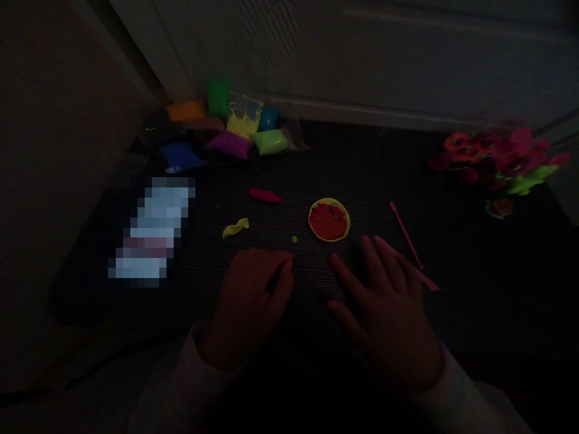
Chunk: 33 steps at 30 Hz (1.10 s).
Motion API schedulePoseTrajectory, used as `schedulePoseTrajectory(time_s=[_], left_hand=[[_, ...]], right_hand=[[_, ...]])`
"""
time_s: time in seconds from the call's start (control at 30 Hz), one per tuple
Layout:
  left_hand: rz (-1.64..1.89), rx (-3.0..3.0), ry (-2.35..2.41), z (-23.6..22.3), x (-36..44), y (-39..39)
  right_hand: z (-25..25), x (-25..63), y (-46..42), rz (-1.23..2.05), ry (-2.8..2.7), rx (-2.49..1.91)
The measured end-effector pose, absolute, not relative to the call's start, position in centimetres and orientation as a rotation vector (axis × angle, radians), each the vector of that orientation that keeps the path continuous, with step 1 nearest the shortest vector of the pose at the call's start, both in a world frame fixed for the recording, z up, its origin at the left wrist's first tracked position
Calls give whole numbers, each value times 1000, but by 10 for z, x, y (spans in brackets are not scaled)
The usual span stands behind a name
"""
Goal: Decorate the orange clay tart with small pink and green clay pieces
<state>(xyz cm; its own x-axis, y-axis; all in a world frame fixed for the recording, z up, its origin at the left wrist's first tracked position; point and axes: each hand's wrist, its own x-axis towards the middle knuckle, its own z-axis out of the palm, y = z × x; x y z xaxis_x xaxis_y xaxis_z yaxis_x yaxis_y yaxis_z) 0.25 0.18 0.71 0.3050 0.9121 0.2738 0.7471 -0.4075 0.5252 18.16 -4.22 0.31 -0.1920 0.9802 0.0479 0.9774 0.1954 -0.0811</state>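
Note:
My left hand (257, 295) is closed above the dark table, thumb and forefinger pressed together; anything in the pinch is hidden or too small to name. With its fingers spread, my right hand (384, 313) lies over part of a pink modelling tool (427, 279). Beyond the hands sits a round red clay disc (328, 223) with a yellow rim and small green and red bits along its upper part. A tiny green clay ball (294, 239) lies left of it. Farther left are a red clay roll (265, 196) and a twisted yellow clay strip (236, 228).
A second pink tool (406, 235) lies right of the disc. Several coloured clay packets, including a purple one (230, 145), are heaped at the back left. A blurred-out lit screen (151, 232) lies at the left. Pink and orange flower shapes (502, 154) stand at the back right.

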Motion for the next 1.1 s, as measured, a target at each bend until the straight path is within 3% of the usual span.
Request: schedulePoseTrajectory(time_s=[1.1], left_hand=[[788, 2303, 1511, 4, 2, 2]], right_hand=[[2, 188, -42, 73, -2452, -1860]])
